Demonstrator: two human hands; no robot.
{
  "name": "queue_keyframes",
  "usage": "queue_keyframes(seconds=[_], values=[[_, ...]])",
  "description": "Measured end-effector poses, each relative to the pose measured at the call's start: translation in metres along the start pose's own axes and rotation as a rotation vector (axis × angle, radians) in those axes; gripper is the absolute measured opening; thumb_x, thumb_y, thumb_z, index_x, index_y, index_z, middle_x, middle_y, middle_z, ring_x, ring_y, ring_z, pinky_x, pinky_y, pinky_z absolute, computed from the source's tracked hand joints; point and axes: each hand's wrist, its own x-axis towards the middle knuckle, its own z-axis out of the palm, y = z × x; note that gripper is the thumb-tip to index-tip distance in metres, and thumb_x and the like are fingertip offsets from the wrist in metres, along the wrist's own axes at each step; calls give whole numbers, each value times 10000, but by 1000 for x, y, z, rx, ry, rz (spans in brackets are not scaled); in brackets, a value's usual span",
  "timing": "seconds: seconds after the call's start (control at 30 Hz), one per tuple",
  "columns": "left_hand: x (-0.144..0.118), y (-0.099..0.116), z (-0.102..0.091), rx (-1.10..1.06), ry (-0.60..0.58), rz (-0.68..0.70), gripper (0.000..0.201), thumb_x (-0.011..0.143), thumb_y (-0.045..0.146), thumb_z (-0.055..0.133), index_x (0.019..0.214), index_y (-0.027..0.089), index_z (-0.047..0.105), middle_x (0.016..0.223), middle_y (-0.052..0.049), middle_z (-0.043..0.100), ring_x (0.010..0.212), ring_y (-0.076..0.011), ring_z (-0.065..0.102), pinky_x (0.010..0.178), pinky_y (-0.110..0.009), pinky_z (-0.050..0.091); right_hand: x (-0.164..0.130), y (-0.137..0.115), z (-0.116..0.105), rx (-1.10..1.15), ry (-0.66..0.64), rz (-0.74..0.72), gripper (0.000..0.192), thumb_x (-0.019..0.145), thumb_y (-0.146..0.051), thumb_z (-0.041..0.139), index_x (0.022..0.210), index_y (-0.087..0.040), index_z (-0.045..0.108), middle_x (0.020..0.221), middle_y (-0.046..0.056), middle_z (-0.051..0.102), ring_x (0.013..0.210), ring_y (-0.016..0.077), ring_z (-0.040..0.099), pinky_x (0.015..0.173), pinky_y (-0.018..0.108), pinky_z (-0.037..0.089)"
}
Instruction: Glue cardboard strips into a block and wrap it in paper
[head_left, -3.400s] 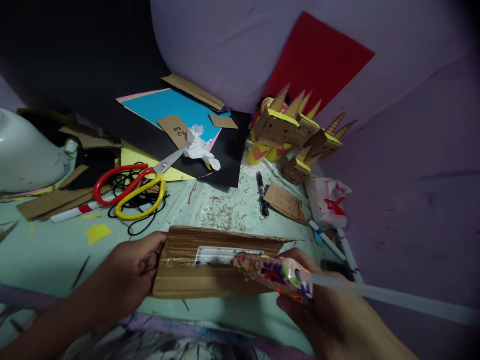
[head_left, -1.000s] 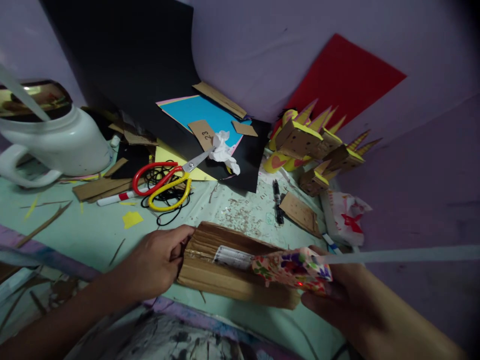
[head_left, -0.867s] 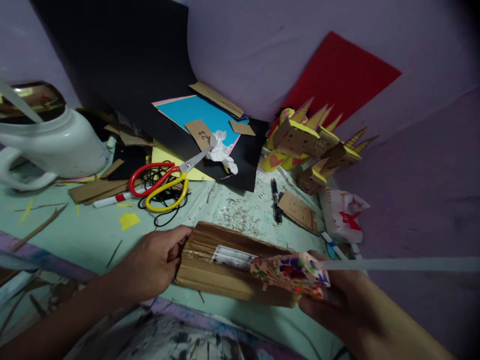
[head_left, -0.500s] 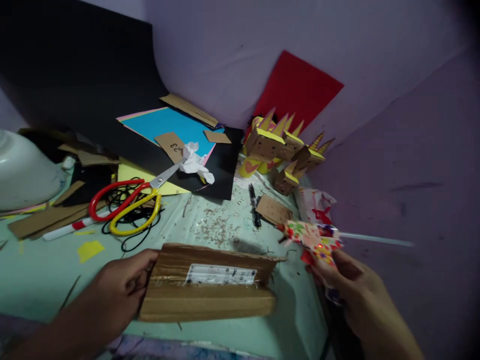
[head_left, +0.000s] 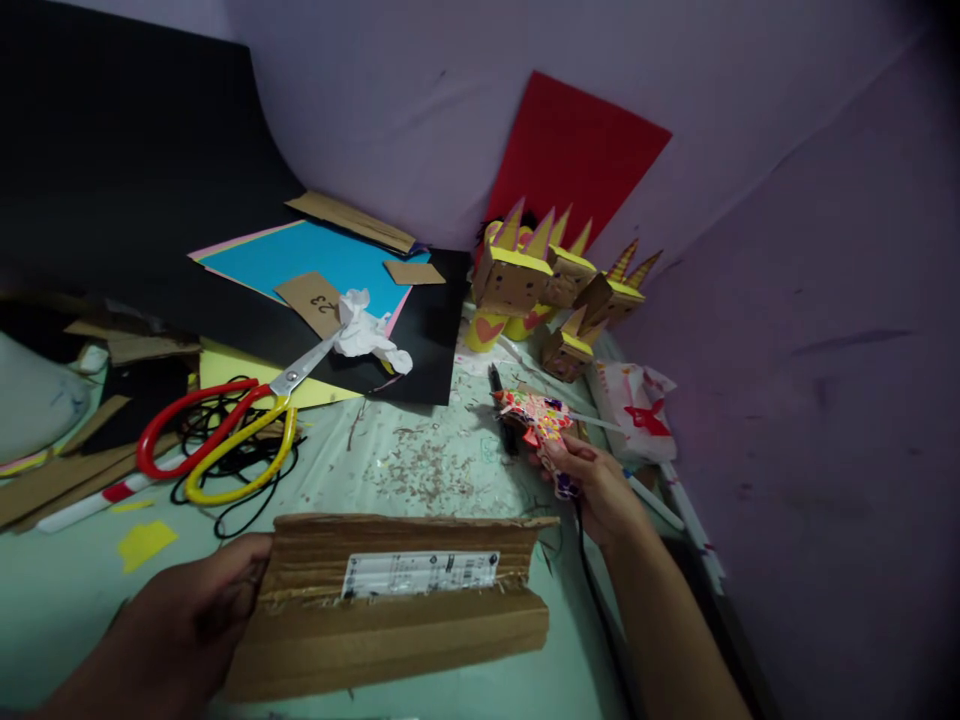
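Observation:
My left hand grips the left end of a folded brown cardboard piece, which bears a white printed label on its inner face. In my right hand is a hot glue gun with a colourful patterned cover. Its nozzle points left, a clear glue stick sticks out behind, and a black cord hangs from the handle. The gun is held above a black pen, partly covering it, near the several small cardboard figures.
Red-and-yellow scissors lie over tangled black cord at left. Crumpled white tissue sits on blue paper. Cardboard box figures with pointed horns stand by the wall. A white-and-red packet lies at right.
My right hand has carried the glue gun leftward, toward the pen and figures. The cardboard in my left hand is lower in view and tilted more open. The camera view has shifted slightly.

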Motion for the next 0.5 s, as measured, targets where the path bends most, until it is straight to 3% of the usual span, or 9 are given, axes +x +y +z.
queue_keyframes(seconds=[0.17,0.27,0.33,0.37,0.5], values=[[2,1,-7,-3,-86,-55,314,700,443,506,902,274,676,793,45,720,764,-213,659,608,-227,485,-3,-7,1,-286,86,-88,312,614,-455,748,715,-160,730,644,30,666,665,224,603,648,329,452],[3,1,-10,-24,-128,-70,285,693,361,532,915,252,675,853,40,724,833,-210,659,666,-218,493,-18,-9,-6,-418,215,-178,402,659,-488,710,880,-153,740,889,90,718,909,308,622,860,432,440],[4,2,-9,-32,-159,-59,309,713,388,533,945,245,679,887,26,724,854,-211,652,707,-226,502,-38,-4,-16,-439,239,-234,441,720,-481,657,1020,-161,706,1091,112,698,1052,306,604,975,450,402],[4,2,-9,-31,-163,-61,330,722,412,532,965,245,679,899,19,725,858,-212,649,726,-232,506,-49,0,-23,-440,218,-240,424,745,-466,647,1058,-184,691,1136,105,690,1101,297,597,1000,451,401],[1,-9,-15,38,-79,-73,419,731,413,537,1117,275,630,989,22,719,890,-217,653,774,-251,512,-97,27,-47,-402,-172,-266,525,830,-350,626,1338,-303,501,1349,61,587,1215,242,565,946,333,506]])
